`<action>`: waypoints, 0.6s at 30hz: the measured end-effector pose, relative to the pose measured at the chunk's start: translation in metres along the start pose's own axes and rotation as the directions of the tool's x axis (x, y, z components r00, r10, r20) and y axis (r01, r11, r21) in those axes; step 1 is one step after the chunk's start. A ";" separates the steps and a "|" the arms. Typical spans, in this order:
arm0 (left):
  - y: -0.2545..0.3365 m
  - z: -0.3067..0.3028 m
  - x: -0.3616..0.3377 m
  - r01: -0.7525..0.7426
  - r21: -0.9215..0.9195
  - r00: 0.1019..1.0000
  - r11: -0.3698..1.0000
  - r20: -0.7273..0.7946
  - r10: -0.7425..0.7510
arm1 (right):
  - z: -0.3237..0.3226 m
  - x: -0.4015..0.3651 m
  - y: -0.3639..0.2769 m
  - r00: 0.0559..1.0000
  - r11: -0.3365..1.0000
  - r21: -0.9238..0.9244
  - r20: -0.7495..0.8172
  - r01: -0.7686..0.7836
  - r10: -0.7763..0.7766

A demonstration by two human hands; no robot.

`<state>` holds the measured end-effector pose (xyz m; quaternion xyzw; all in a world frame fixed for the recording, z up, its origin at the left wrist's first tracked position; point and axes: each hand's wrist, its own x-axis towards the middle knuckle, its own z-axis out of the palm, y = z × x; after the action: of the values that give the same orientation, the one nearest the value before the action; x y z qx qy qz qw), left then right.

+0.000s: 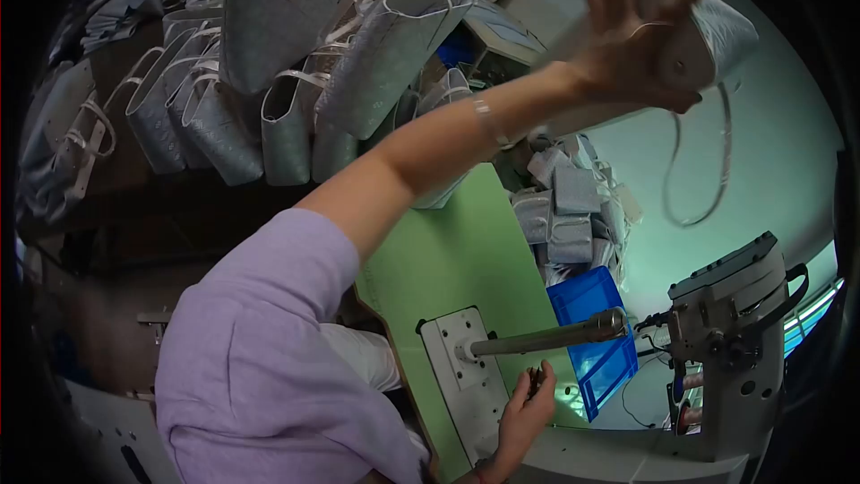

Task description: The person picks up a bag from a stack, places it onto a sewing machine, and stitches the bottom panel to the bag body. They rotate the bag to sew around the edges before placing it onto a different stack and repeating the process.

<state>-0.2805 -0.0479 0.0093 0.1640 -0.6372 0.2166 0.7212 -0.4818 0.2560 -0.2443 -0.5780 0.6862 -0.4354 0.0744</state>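
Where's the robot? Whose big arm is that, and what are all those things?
There's no robot, just a person. One camera on their head took this single picture, looking down. Their left hand is raised against a silvery bag, too blurred to see the grip. Their right hand has a small dark thing at its fingertips, too small to name. On the green table is a white plate with a metal bar. Nearby are a blue tray, what looks like a sewing machine, and more bags.
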 end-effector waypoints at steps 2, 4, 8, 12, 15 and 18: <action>-0.030 0.088 -0.015 -0.084 0.303 0.966 0.949 0.258 0.003 | 0.005 -0.009 0.019 0.999 0.999 -0.034 0.041 -0.020 0.022; -0.020 0.098 -0.043 -0.225 0.356 0.805 0.907 0.592 -0.033 | 0.009 -0.020 0.054 0.996 0.997 -0.064 0.077 -0.031 0.036; 0.000 0.018 -0.084 -0.129 0.223 0.908 0.966 0.417 0.025 | 0.036 -0.083 0.170 0.969 0.934 -0.314 0.121 -0.169 0.216; -0.024 -0.125 -0.074 -0.124 0.490 0.971 0.863 0.238 0.004 | 0.058 -0.166 0.234 0.908 0.840 -0.430 0.099 -0.330 0.408; -0.054 -0.216 -0.066 -0.269 0.735 0.945 0.623 0.327 0.022 | 0.065 -0.211 0.273 0.909 0.804 -0.455 -0.029 -0.383 0.416; -0.087 -0.257 -0.061 -0.393 0.667 0.876 0.633 0.481 0.037 | 0.058 -0.209 0.269 0.947 0.819 -0.478 -0.113 -0.316 0.300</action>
<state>-0.0223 0.0032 -0.0823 0.4088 -0.6462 0.5047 0.4007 -0.5756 0.3928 -0.5471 -0.4521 0.8593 -0.2385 -0.0162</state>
